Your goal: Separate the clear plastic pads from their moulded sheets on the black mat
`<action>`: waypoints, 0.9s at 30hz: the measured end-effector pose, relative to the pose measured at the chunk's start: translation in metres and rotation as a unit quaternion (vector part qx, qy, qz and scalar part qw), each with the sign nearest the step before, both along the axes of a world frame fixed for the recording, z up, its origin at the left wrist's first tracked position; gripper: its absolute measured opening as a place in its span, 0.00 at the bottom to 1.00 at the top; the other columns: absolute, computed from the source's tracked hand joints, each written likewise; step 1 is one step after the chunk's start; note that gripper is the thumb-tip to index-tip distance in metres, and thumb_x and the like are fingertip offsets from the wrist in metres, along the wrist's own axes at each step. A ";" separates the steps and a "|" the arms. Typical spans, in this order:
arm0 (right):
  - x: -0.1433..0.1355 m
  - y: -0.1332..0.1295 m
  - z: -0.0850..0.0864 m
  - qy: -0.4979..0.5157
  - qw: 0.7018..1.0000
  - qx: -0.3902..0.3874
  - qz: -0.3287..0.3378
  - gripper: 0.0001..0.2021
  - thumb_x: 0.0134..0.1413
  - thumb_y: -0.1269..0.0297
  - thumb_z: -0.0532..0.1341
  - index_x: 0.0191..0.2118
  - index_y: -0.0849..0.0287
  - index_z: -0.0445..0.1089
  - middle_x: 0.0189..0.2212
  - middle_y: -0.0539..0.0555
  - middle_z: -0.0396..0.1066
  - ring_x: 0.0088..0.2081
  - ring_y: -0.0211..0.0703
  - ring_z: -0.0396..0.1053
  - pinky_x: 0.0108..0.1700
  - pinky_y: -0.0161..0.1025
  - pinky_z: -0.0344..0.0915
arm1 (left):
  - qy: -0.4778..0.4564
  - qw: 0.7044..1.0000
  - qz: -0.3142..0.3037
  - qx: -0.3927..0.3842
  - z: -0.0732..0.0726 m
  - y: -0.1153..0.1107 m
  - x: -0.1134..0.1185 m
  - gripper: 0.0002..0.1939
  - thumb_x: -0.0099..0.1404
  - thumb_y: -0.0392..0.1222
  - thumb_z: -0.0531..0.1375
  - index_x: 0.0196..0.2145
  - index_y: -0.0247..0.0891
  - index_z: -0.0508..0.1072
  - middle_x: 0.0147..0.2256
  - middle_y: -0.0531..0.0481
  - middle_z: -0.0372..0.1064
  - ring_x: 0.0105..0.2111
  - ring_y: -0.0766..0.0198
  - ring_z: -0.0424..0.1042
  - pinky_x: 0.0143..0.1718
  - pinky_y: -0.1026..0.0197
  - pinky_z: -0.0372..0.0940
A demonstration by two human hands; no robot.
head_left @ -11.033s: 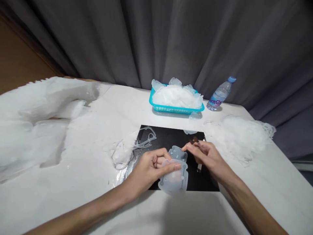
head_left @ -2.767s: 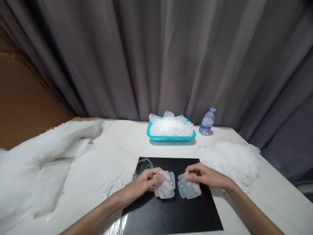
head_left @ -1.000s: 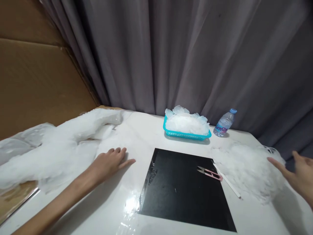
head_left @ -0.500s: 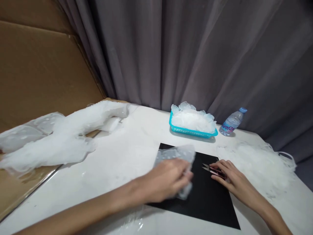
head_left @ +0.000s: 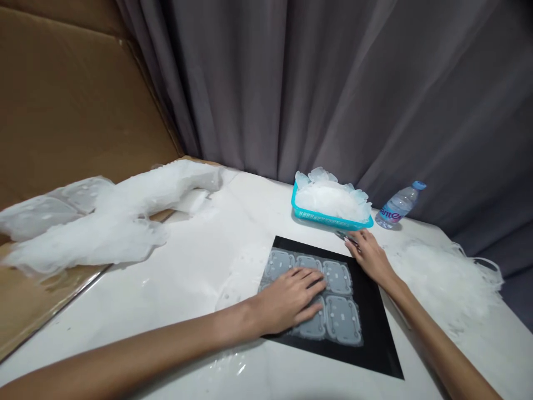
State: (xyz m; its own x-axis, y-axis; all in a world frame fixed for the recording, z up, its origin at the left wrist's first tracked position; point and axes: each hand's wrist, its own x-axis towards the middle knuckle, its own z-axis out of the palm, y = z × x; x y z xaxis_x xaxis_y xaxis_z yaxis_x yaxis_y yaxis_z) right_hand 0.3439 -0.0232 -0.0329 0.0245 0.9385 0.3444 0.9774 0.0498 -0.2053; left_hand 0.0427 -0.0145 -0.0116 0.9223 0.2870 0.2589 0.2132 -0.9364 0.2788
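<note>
My left hand (head_left: pixel 291 300) lies with fingers spread on a translucent plastic sheet (head_left: pixel 342 321) of rounded-square pieces. That sheet rests flat on a black board (head_left: pixel 378 347), partly covered by my left hand. Beyond the board's far right corner, my right hand (head_left: pixel 366 250) is closed around small scissors (head_left: pixel 348 239), their blades pointing left near the blue basket. The basket (head_left: pixel 328 218) is heaped with translucent white pieces (head_left: pixel 333 197).
A water bottle (head_left: pixel 400 206) stands right of the basket. Stringy white scraps (head_left: pixel 445 283) are piled at the right. Translucent plastic sheets (head_left: pixel 120 222) lie at the left beside cardboard (head_left: pixel 75 100). A grey curtain (head_left: pixel 241 83) hangs behind the table (head_left: pixel 195 289).
The plastic sheet now lies flat on the board, and my left hand has opened on it. My right hand has moved away toward the basket with the scissors.
</note>
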 end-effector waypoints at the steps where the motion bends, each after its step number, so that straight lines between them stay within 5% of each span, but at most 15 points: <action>1: -0.001 0.001 0.001 -0.002 1.000 0.007 -0.008 0.15 0.71 0.53 0.49 0.49 0.55 0.68 0.46 0.61 0.70 0.49 0.57 0.71 0.43 0.48 0.70 | -0.002 1.000 0.002 0.003 0.000 -0.001 0.000 0.21 0.78 0.49 0.52 0.61 0.37 0.67 0.61 0.41 0.69 0.61 0.50 0.68 0.61 0.50 0.62; 4: -0.002 -0.022 0.009 -0.015 0.999 0.014 -0.038 0.17 0.71 0.49 0.48 0.47 0.55 0.67 0.44 0.61 0.69 0.48 0.58 0.70 0.40 0.47 0.69 | 0.003 1.000 0.005 0.011 -0.003 -0.003 0.000 0.21 0.78 0.48 0.51 0.62 0.36 0.67 0.62 0.41 0.68 0.62 0.51 0.67 0.63 0.50 0.60; 9: 0.011 -0.095 0.012 0.005 0.993 -0.063 -0.104 0.21 0.67 0.38 0.50 0.40 0.53 0.64 0.37 0.55 0.70 0.41 0.55 0.72 0.33 0.44 0.67 | 0.003 1.000 0.013 0.028 -0.010 -0.005 0.000 0.22 0.78 0.48 0.51 0.63 0.35 0.65 0.64 0.41 0.67 0.63 0.50 0.67 0.63 0.50 0.61; 12: 0.016 -0.124 0.010 0.044 0.990 -0.087 -0.102 0.22 0.67 0.38 0.50 0.42 0.52 0.65 0.38 0.55 0.70 0.40 0.53 0.72 0.36 0.45 0.69 | 0.007 0.999 0.015 0.048 -0.011 -0.009 0.001 0.21 0.79 0.46 0.50 0.63 0.34 0.65 0.64 0.39 0.66 0.64 0.50 0.66 0.64 0.50 0.60; 19: 0.005 -0.151 0.014 0.059 0.992 -0.059 -0.094 0.16 0.71 0.47 0.51 0.51 0.51 0.65 0.48 0.57 0.69 0.47 0.52 0.73 0.44 0.46 0.71 | 0.026 0.999 0.014 0.040 0.003 -0.006 0.010 0.18 0.79 0.42 0.49 0.59 0.36 0.69 0.60 0.39 0.69 0.60 0.48 0.68 0.60 0.46 0.64; 23: -0.002 -0.163 0.010 0.047 0.994 -0.045 -0.089 0.16 0.73 0.51 0.50 0.53 0.51 0.67 0.49 0.58 0.68 0.50 0.53 0.71 0.47 0.47 0.71 | 0.026 0.999 0.047 -0.006 0.004 0.002 0.026 0.20 0.77 0.51 0.53 0.57 0.37 0.72 0.54 0.38 0.70 0.55 0.46 0.70 0.57 0.43 0.67; 27: -0.010 -0.172 -0.002 0.015 0.994 -0.020 -0.106 0.19 0.74 0.52 0.49 0.60 0.52 0.67 0.52 0.60 0.65 0.46 0.52 0.71 0.41 0.46 0.73 | 0.025 0.997 0.057 -0.045 -0.001 0.008 0.035 0.28 0.73 0.58 0.57 0.62 0.37 0.69 0.62 0.35 0.64 0.62 0.41 0.64 0.61 0.38 0.63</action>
